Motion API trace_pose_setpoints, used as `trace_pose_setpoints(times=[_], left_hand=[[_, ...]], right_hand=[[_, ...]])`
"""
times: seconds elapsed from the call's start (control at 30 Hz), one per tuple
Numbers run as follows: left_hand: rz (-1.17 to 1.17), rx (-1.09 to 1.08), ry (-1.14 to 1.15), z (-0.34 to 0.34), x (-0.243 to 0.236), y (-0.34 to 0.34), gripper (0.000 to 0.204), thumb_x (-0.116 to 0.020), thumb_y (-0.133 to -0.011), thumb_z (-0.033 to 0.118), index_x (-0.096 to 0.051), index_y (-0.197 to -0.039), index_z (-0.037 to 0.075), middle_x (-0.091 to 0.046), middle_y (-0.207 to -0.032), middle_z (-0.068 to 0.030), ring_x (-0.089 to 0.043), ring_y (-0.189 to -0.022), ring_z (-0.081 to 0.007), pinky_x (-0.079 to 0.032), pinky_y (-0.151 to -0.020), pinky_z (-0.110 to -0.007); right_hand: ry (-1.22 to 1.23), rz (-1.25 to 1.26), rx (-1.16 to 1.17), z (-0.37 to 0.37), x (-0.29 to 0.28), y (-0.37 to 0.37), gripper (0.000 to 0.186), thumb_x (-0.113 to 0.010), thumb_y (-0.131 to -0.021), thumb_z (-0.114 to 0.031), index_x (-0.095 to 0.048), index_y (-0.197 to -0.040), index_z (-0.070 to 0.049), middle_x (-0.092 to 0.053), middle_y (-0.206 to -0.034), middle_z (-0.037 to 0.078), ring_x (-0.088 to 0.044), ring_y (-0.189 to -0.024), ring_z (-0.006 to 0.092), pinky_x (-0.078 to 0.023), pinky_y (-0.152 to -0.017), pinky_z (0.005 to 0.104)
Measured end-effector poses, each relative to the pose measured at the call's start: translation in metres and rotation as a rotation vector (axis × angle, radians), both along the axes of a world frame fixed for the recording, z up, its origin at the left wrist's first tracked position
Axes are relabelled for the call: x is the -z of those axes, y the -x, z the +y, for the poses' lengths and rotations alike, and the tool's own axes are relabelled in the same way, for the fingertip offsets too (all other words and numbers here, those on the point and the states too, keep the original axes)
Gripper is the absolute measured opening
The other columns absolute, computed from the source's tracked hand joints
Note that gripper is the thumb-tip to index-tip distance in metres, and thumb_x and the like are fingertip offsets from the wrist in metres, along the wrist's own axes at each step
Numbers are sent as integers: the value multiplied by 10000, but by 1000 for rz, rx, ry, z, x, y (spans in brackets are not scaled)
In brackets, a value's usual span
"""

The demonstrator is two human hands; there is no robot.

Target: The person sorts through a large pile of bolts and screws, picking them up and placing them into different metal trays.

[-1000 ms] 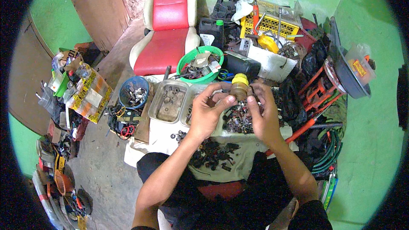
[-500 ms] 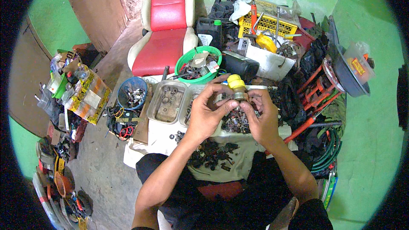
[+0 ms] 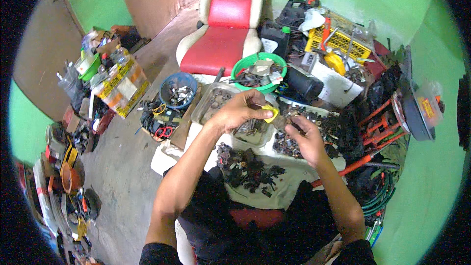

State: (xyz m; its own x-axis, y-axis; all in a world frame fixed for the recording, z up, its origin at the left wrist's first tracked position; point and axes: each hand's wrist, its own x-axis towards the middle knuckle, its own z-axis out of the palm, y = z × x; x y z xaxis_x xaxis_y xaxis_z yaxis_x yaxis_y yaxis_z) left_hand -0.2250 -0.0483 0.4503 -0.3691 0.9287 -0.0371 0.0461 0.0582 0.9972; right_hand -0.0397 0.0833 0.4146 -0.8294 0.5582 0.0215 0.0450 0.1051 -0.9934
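Both hands are raised over the clutter of parts. My left hand (image 3: 240, 113) is closed on a yellow cap (image 3: 271, 114) that tops a dull metal fitting (image 3: 278, 122). My right hand (image 3: 306, 140) is just right of the fitting with bent fingers, holding something dark and small that blurs into it and the parts behind. Below lie a clear tray of metal bits (image 3: 248, 137), a pile of small mixed parts (image 3: 287, 147) and dark parts on a pale cloth (image 3: 245, 172).
A red-and-white seat (image 3: 216, 46) stands behind a green basin (image 3: 255, 86) and blue bucket (image 3: 164, 93). A yellow crate (image 3: 363, 51), orange metal equipment (image 3: 373, 142) and green hose (image 3: 380, 201) crowd the right. A taped box (image 3: 117, 98) is on the left.
The surroundings have shifted right in view. My left hand now covers more of the yellow-capped fitting, which is tilted, and my right hand has moved slightly right and down.
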Motion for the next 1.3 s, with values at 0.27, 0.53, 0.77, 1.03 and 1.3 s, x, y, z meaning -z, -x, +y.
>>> trace_pose_setpoints(times=[0.27, 0.53, 0.77, 1.03, 1.3], left_hand=[[-163, -392, -24, -63, 52, 91, 411, -637, -835, 336, -610, -1022, -29, -631, -841, -73, -579, -790, -130, -475, -693, -263], [-274, -563, 28, -84, 78, 105, 480, -627, -830, 412, -597, -947, -53, -610, -827, -77, -569, -673, -132, -499, -592, -267], [9, -447, 223, -73, 111, 117, 499, -729, -746, 367, -612, -945, -75, -635, -819, -96, -581, -640, -137, -495, -601, -282], [-1, -539, 11, -59, 120, 97, 395, -754, -730, 236, -619, -940, -70, -658, -822, -120, -619, -657, -161, -502, -578, -298], [607, -327, 372, 13, 127, 84, 291, -596, -789, 182, -605, -1001, -18, -632, -922, -229, -618, -885, -351, -483, -791, -414]], right_hand=[[280, -231, -81, -42, 76, 92, 314, -650, -832, -216, -583, -1053, -2, -618, -918, 71, -565, -779, 128, -458, -619, 271], [244, -258, 108, -73, 184, 205, 313, -667, -807, -194, -597, -1018, 27, -642, -837, 118, -600, -751, 208, -460, -658, 324], [414, -236, -40, -30, 196, 202, 483, -467, -922, -386, -414, -1249, -34, -605, -1034, 177, -624, -818, 286, -496, -704, 397], [629, -211, -415, -29, 100, 163, 568, -601, -865, -279, -348, -1297, -10, -570, -1088, 125, -593, -904, 254, -477, -798, 386], [207, -341, 14, 50, 103, 171, 468, -677, -791, -203, -491, -1197, -63, -620, -1035, 86, -623, -866, 234, -489, -728, 357]])
